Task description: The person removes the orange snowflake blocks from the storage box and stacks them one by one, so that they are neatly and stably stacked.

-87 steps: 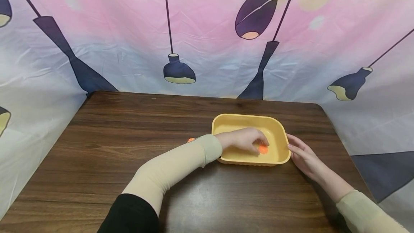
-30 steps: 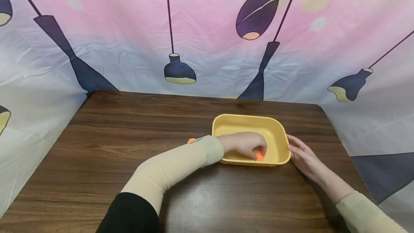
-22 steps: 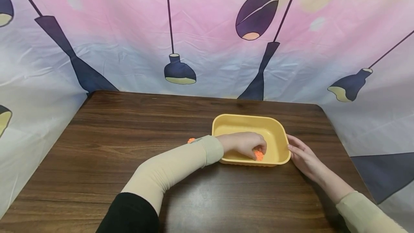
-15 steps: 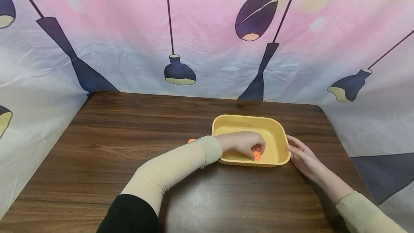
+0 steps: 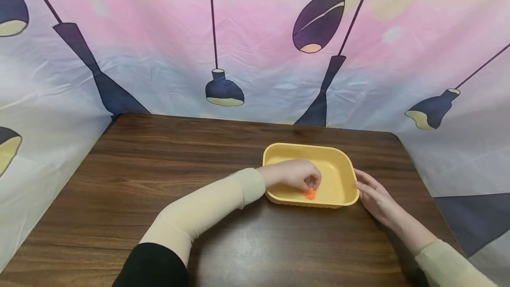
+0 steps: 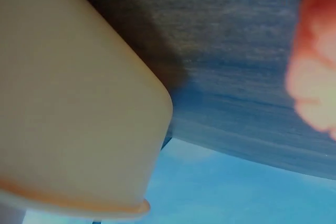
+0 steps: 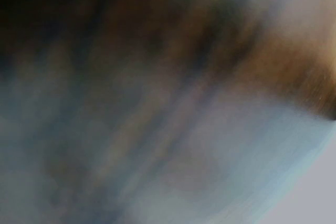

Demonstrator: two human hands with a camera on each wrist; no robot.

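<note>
My left hand (image 5: 299, 174) reaches over the left side of a yellow plastic bin (image 5: 334, 152), fingers bent downward. Between thumb and fingertips it pinches an orange snowflake-shaped piece (image 5: 310, 194) low inside the bin, near the front wall. My right hand (image 5: 376, 198) rests against the outside of the bin's right end, fingers fairly straight and touching the wall. The left wrist view shows the bin's outer wall (image 6: 79, 93) and a blurred orange-red scalloped shape (image 6: 317, 61) at the edge. The right wrist view is too blurred to read.
A dark brown wooden table (image 5: 255, 238) bears the bin towards its right half. Behind the table hangs a cloth backdrop (image 5: 167, 56) printed with lamps. The left sleeve (image 5: 207, 198) crosses the table and hides part of it.
My left hand grips the orange piece and has drawn it leftward inside the bin. The orange bit seen beside the sleeve earlier is now hidden. My right hand keeps its place.
</note>
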